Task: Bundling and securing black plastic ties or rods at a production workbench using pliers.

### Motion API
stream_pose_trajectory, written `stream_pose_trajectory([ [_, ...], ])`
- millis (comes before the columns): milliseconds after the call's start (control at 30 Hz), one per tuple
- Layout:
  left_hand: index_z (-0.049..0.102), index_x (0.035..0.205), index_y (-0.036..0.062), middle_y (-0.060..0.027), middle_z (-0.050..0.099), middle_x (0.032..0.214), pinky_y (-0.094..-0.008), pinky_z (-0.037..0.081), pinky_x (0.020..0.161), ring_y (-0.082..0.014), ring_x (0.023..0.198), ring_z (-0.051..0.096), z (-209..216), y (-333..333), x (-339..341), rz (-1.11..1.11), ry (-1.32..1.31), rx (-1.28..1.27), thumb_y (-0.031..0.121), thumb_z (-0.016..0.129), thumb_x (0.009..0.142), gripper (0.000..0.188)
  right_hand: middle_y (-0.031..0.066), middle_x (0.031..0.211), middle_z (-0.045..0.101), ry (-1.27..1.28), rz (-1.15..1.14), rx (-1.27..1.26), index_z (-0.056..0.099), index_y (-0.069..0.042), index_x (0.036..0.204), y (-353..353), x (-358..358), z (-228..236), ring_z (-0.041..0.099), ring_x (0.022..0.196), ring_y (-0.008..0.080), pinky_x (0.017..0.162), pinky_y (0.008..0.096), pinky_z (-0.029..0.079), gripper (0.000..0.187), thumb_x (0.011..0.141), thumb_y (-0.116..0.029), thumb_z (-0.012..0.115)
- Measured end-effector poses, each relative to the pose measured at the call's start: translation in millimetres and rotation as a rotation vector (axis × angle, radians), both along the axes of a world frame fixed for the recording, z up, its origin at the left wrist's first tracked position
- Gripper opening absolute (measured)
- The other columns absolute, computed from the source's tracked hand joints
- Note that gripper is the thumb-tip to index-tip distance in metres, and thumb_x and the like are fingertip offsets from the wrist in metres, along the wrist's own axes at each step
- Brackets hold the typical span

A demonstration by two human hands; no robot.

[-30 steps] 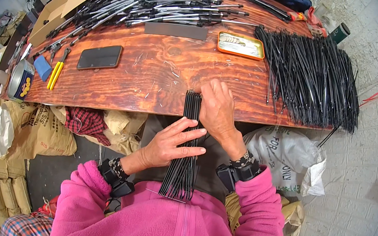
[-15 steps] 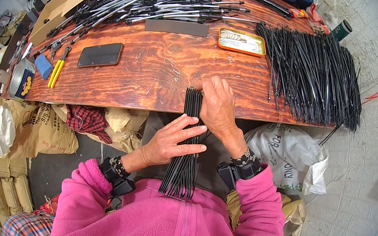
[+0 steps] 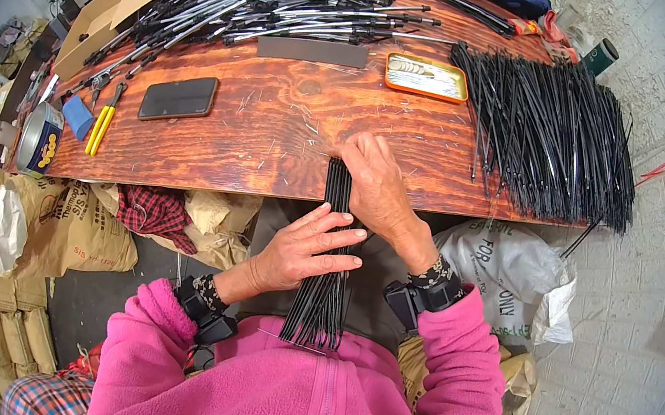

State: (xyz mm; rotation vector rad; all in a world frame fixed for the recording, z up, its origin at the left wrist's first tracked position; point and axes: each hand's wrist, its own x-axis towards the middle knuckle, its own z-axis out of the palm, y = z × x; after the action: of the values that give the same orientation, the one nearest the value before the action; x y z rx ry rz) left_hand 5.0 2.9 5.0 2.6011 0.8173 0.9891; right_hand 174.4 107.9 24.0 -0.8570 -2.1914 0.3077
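Black rods (image 3: 322, 294) run lengthwise from the bench's (image 3: 257, 133) near edge toward a pink jacket (image 3: 250, 387); the left hand (image 3: 304, 247) clasps their middle, fingers spread, while the right hand (image 3: 373, 184), nearer the bench, curls at the far ends, its grip hidden.

Your pink fleece jacket (image 3: 230, 401), zip (image 3: 326, 409) at six o'clock, boxy black wrist units (image 3: 217, 328) at seven and four o'clock, dark patterned cuffs (image 3: 439, 271)

Bright, even light; sharp centre, curved edges, black rim.
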Motion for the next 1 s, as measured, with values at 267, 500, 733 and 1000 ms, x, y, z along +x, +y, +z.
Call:
stream_pose_trajectory([
  [267, 0.069, 0.114, 0.0164, -0.0045, 0.06, 0.132, -0.0517, 0.038, 0.109, -0.0299, 0.128, 0.051, -2, 1, -6, 0.009, 0.042, 0.022, 0.017, 0.062, 0.083, 0.032, 0.0123, 0.094, 0.056, -0.069, -0.034, 0.081, 0.06, -0.004, 0.101, 4, 30, 7, 0.053, 0.09, 0.0328, 0.078, 0.0416, 0.046, 0.026, 0.076, 0.001, 0.059],
  [500, 0.071, 0.112, 0.0154, -0.0038, 0.062, 0.13, -0.0504, 0.036, 0.111, -0.0292, 0.13, 0.051, -3, -3, -5, 0.003, 0.071, 0.072, 0.016, 0.06, 0.084, 0.03, 0.0087, 0.09, 0.056, -0.204, -0.096, 0.153, 0.06, -0.006, 0.096, 0, 15, 8, 0.055, 0.088, 0.0305, 0.075, 0.0392, 0.046, 0.024, 0.073, -0.001, 0.062],
  [733, 0.07, 0.11, 0.0144, -0.0035, 0.063, 0.129, -0.0479, 0.042, 0.108, -0.0285, 0.127, 0.054, 3, 7, -11, -0.043, 0.12, 0.15, 0.014, 0.06, 0.085, 0.027, 0.0116, 0.086, 0.057, -0.04, -0.091, 0.102, 0.059, -0.005, 0.097, -3, 25, 3, 0.056, 0.084, 0.0329, 0.072, 0.042, 0.047, 0.019, 0.079, 0.0, 0.058],
  [1000, 0.07, 0.105, 0.0112, -0.0035, 0.069, 0.118, -0.0429, 0.045, 0.106, -0.0268, 0.119, 0.061, 45, 24, -15, -0.031, 0.075, 0.1, 0.009, 0.059, 0.086, 0.022, 0.0127, 0.093, 0.061, 0.124, -0.075, -0.054, 0.062, 0.0, 0.1, -27, 57, 48, 0.061, 0.086, 0.0298, 0.072, 0.0342, 0.049, 0.016, 0.085, 0.002, 0.057],
])
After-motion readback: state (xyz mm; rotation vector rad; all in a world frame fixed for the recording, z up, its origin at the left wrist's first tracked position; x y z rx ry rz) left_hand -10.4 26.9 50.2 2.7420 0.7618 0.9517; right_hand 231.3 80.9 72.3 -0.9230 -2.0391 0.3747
